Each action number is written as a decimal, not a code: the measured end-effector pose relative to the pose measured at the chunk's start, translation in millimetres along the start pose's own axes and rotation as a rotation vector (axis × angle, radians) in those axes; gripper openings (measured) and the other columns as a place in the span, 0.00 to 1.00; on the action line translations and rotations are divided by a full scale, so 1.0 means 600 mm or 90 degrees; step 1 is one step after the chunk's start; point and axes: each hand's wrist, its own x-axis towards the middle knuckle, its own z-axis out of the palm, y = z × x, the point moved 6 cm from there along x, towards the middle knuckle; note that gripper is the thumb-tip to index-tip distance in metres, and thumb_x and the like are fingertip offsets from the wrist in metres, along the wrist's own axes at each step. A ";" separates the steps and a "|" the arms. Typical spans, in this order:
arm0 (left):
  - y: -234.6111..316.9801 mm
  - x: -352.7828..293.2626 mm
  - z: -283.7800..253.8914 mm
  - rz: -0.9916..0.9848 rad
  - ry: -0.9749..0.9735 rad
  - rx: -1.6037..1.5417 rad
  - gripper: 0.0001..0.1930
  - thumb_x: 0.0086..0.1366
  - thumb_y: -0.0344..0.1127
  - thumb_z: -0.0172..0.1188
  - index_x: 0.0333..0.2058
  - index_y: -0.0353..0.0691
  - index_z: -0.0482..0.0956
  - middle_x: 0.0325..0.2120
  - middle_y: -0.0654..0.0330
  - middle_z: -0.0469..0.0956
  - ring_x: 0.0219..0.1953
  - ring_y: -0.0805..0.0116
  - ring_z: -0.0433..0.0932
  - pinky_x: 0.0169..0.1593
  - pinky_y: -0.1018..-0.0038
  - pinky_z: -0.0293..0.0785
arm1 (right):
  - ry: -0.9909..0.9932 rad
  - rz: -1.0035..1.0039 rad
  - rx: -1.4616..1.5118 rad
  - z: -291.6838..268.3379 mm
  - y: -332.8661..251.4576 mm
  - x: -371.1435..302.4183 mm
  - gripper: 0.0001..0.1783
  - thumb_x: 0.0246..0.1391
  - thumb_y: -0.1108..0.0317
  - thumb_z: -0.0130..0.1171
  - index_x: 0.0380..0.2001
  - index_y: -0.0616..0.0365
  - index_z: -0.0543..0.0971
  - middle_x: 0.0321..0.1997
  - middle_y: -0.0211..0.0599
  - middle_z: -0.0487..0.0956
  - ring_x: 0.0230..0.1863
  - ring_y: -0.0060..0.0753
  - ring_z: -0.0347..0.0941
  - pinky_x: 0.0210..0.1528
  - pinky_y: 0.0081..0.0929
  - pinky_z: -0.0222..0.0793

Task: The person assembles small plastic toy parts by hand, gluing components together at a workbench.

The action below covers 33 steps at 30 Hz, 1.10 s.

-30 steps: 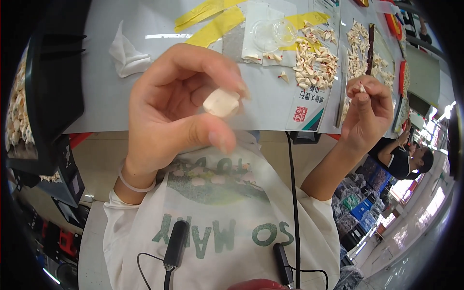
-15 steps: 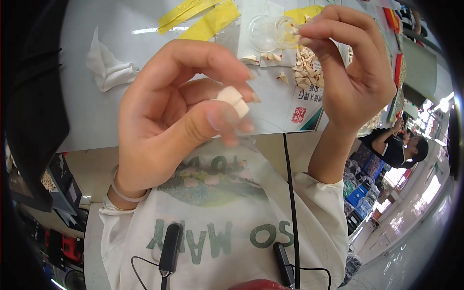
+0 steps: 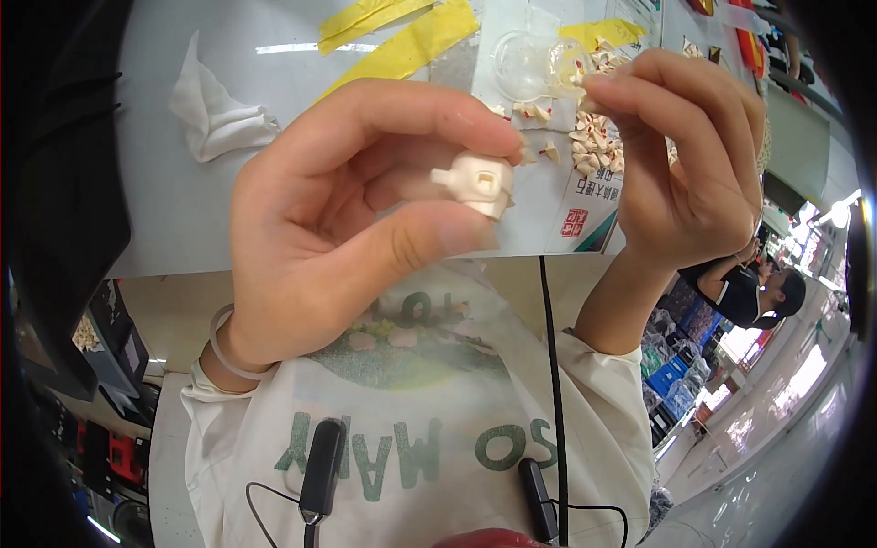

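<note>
My left hand is raised above the table's near edge, closed with thumb and fingertips around a small cream plastic part. That part has a square hole facing up and a short peg on its left side. To the right, my right hand pinches a tiny pale piece between thumb and index finger, largely covered by the fingertips. It is beside a clear round plastic cup. Below the pinch lies a pile of small cream pieces with red marks, with a few strays left of it.
Yellow tape strips cross the grey table at the back. A crumpled white cloth lies left. A black cable hangs down from the table's front edge. Another person is farther off at the right.
My left fingers have turned the cream part, so its square hole now shows. The right hand has come slightly lower, still pinching beside the cup. The whole view has shifted a little.
</note>
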 end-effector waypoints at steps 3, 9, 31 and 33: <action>-0.001 0.001 0.000 0.018 -0.002 -0.013 0.20 0.50 0.37 0.61 0.37 0.31 0.68 0.33 0.51 0.70 0.31 0.70 0.72 0.33 0.82 0.69 | 0.011 -0.036 -0.004 0.006 0.008 -0.004 0.12 0.20 0.80 0.62 0.18 0.58 0.79 0.21 0.31 0.75 0.26 0.25 0.69 0.29 0.17 0.62; 0.000 -0.001 0.002 0.010 0.020 -0.015 0.20 0.49 0.38 0.62 0.37 0.33 0.68 0.33 0.51 0.71 0.30 0.69 0.74 0.32 0.82 0.71 | 0.129 -0.074 0.150 0.013 0.037 -0.035 0.12 0.23 0.83 0.62 0.19 0.60 0.79 0.23 0.33 0.75 0.28 0.26 0.69 0.29 0.17 0.62; 0.000 -0.027 0.018 0.153 -0.007 0.055 0.19 0.47 0.34 0.64 0.36 0.33 0.68 0.35 0.53 0.70 0.30 0.70 0.73 0.30 0.83 0.70 | 0.246 0.363 0.732 0.001 -0.002 -0.110 0.08 0.43 0.73 0.58 0.26 0.65 0.70 0.29 0.43 0.70 0.32 0.30 0.66 0.37 0.22 0.61; 0.001 -0.030 0.016 0.168 -0.009 0.062 0.19 0.47 0.35 0.64 0.36 0.33 0.68 0.34 0.53 0.70 0.29 0.70 0.73 0.30 0.83 0.70 | 0.249 0.365 0.727 -0.001 -0.004 -0.112 0.08 0.43 0.73 0.58 0.26 0.65 0.70 0.29 0.43 0.70 0.32 0.30 0.66 0.36 0.22 0.61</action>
